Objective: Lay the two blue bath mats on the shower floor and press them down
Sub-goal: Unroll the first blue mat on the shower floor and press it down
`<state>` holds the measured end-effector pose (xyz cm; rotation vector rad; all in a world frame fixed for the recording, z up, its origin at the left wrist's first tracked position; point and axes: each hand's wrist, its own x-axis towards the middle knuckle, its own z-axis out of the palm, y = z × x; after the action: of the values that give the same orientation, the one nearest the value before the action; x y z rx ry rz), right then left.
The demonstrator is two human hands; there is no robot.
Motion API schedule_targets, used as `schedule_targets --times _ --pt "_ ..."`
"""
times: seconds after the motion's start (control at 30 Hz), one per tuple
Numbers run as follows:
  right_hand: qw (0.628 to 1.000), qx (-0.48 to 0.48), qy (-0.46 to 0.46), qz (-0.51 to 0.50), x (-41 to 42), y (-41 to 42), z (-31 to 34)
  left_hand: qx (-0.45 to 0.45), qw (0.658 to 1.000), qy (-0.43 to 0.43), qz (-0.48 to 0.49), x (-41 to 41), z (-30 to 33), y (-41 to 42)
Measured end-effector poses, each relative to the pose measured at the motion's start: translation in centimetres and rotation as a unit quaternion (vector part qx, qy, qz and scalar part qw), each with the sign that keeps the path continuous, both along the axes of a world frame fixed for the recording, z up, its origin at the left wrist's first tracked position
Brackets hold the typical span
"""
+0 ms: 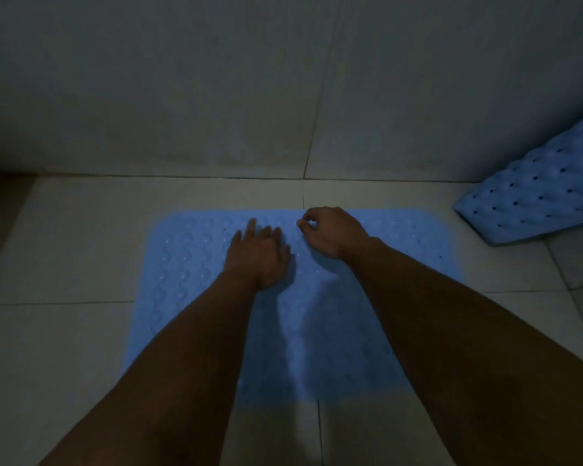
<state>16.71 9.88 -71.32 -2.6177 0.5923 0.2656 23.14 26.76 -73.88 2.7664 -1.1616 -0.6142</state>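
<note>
mat 1: first blue bath mat (189,264) lies flat on the tiled shower floor (64,247), far edge near the back wall (182,95) w/ a strip of bare tile between; near edge runs under both forearms
mat 2: second blue bath mat (539,190) is at the floor's right edge, tilted up against the right-hand wall, underside w/ holes showing; not laid yet; well apart from mat 1
left hand (256,257): flat, palm down, fingers straight & spread, pressing mat 1 near the middle of its far edge
right hand (334,233): fingers curled in, tips at the mat's far edge; looks like a pinch on the mat but lighting too dim to be sure; cannot tell what, if anything, it holds
step (my read): pressing mat 1 down; roughly halfway; mat 2 to come
risk 1: if right hand lifts the edge while left presses, mat may buckle; trapped air = cups won't seat
risk 2: only far-middle is pressed; corners & near edge could stay loose; slip hazard
risk 3: mat 2 leaning; could slide down & land overlapping mat 1
risk 4: dim light; easy to miss a raised patch
</note>
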Motion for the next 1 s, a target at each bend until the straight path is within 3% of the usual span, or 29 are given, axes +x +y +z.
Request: schedule_targets --times 0.27,0.37,0.57,1.0 --pt "0.998 -0.007 0.035 0.045 -0.9 9.1 -6.6 -0.025 0.995 -0.08 0.06 0.9 -1.4 6.9" --pt "0.995 -0.082 0.014 0.056 -2.0 11.1 -10.1 -0.041 0.992 -0.097 0.072 1.3 -2.5 8.1" --pt "0.985 -0.156 -0.059 0.039 -2.7 12.1 -10.7 -0.05 0.992 -0.078 0.084 1.7 -4.4 9.0" --pt "0.991 -0.124 -0.03 0.027 -2.4 12.0 -11.0 -0.066 0.99 -0.1 0.08 2.6 -6.0 9.4"
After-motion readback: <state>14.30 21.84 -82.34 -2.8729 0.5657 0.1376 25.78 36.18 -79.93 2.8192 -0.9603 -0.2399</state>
